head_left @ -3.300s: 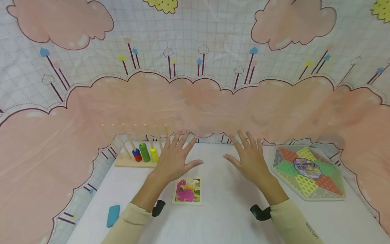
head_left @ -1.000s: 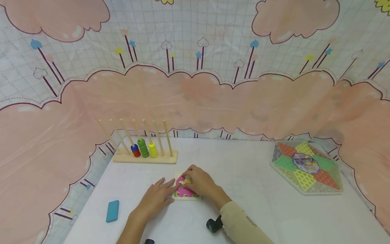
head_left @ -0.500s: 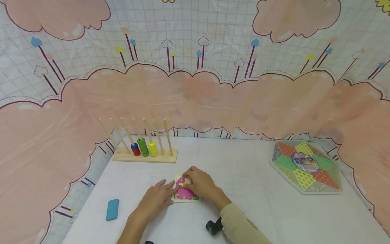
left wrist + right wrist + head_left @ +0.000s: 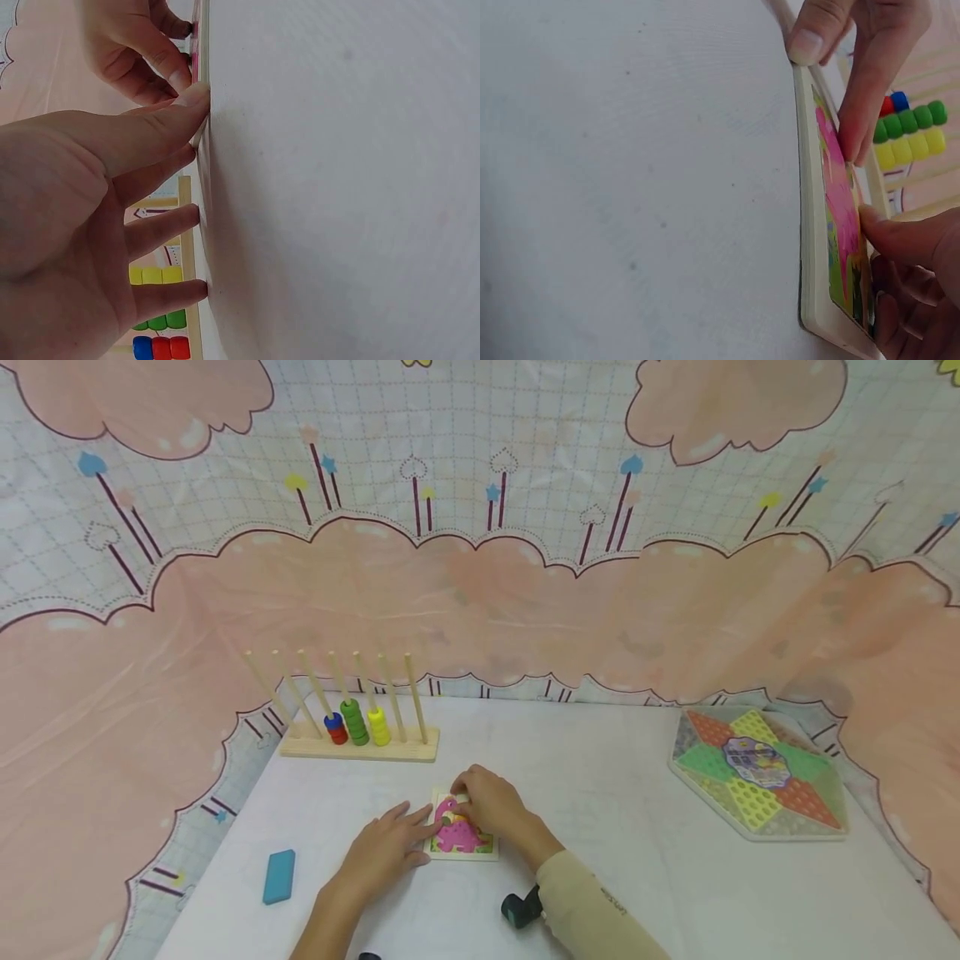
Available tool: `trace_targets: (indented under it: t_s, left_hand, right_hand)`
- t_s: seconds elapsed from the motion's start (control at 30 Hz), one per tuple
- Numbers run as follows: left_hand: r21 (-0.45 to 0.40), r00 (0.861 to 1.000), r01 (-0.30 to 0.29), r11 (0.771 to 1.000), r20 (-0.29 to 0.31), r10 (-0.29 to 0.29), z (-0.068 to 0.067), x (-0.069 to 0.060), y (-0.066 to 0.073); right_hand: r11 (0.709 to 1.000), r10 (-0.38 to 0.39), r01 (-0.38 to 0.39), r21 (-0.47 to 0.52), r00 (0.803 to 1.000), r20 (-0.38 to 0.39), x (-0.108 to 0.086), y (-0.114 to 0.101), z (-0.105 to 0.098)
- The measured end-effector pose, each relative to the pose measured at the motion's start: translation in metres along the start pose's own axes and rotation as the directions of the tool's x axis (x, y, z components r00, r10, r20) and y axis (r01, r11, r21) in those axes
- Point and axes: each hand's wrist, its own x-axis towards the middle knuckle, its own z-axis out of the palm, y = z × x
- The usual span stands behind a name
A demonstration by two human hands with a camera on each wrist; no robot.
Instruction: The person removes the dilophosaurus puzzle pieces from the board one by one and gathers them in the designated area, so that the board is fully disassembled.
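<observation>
A small square dinosaur puzzle in a pale wooden frame lies on the white table, showing a pink dinosaur on green and yellow. My left hand steadies it from the left. Its thumb touches the frame's corner, the index finger reaches onto the picture, and the other fingers are spread, tips at the tabletop. From the right, my right hand grips the puzzle's upper part. Its thumb rests on the picture while the curled fingers are at the far edge. Whether a single piece is lifted is hidden by the fingers.
A wooden bead rack with upright pegs and blue, red, green and yellow beads stands at the back left. A blue block lies at the left. On the right lies a hexagonal game board with coloured triangles. A patterned cloth hangs behind.
Both hands have come down from spread in the air onto the puzzle. Over the last second they stay there, with the right hand's fingers shifting only slightly.
</observation>
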Motion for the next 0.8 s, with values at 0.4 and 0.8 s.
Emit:
trace_targets:
  t_s: [0.4,0.8]
  left_hand:
    - [0.012,1.000,-0.023,1.000,-0.013,0.023,-0.0005,-0.0036,0.0020]
    - [-0.001,0.999,-0.040,0.999,-0.011,0.040,0.0031,-0.0084,0.0017]
  right_hand:
    - [0.997,-0.029,0.026,0.074,0.999,0.031,0.0009,0.0046,-0.0035]
    - [0.990,-0.055,0.046,0.131,0.996,0.066,0.0023,0.0077,-0.0088]
